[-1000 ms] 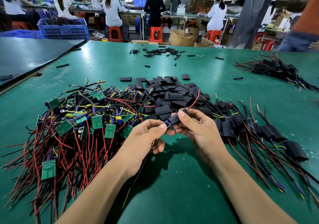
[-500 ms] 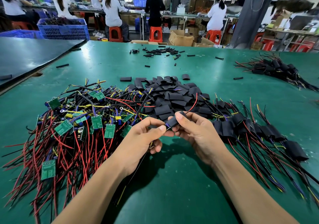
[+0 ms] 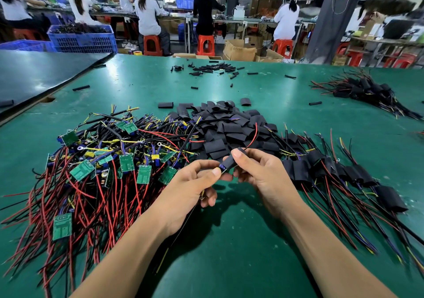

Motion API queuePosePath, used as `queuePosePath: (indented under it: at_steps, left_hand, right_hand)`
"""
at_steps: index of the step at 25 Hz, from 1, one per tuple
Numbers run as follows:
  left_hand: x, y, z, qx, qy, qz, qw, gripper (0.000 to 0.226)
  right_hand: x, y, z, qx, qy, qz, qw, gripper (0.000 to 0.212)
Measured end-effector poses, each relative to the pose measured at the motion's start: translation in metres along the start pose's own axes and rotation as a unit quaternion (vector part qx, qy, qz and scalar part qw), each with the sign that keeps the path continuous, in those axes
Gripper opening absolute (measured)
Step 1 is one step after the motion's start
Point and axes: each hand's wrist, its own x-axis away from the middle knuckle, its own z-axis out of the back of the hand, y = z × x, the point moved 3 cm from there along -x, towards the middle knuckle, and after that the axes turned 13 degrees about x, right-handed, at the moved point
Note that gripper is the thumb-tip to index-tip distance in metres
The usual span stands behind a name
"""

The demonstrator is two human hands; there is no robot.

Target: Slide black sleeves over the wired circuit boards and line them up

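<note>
Above the green table (image 3: 229, 240) both hands meet on one wired board. My right hand (image 3: 261, 178) pinches a black sleeve (image 3: 229, 161) that covers most of the board. My left hand (image 3: 190, 189) pinches the board's exposed end, where a blue part (image 3: 222, 166) shows, and wires hang below that hand. A red wire (image 3: 252, 137) curves up out of the sleeve's far end. A heap of bare green boards with red and black wires (image 3: 103, 171) lies to the left. Loose black sleeves (image 3: 229, 127) are piled behind my hands. Sleeved boards (image 3: 332, 171) lie in a row to the right.
A second bundle of sleeved boards (image 3: 362, 91) lies at the far right. Thin black tube pieces (image 3: 213, 68) are scattered at the table's far edge. A dark table (image 3: 34, 75) adjoins on the left. Beyond stand a blue crate (image 3: 82, 38), red stools and seated workers.
The sleeve has slid a little further down the board toward my left hand. Both hands stay in nearly the same place.
</note>
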Motion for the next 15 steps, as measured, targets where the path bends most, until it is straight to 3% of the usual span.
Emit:
queuePosePath:
  at_steps: [8, 12, 15]
  left_hand:
    - [-0.001, 0.0, 0.006, -0.046, 0.061, -0.042, 0.996, 0.012]
    - [0.0, 0.002, 0.004, -0.007, 0.056, -0.029, 0.998, 0.016]
    - [-0.003, 0.001, 0.005, 0.008, 0.077, -0.01, 0.997, 0.02]
  right_hand:
    - [0.001, 0.002, -0.01, 0.041, -0.008, 0.048, 0.998, 0.026]
    - [0.002, 0.002, -0.01, -0.034, -0.018, 0.015, 0.999, 0.043]
    - [0.002, 0.001, -0.014, -0.111, -0.037, 0.019, 0.993, 0.042]
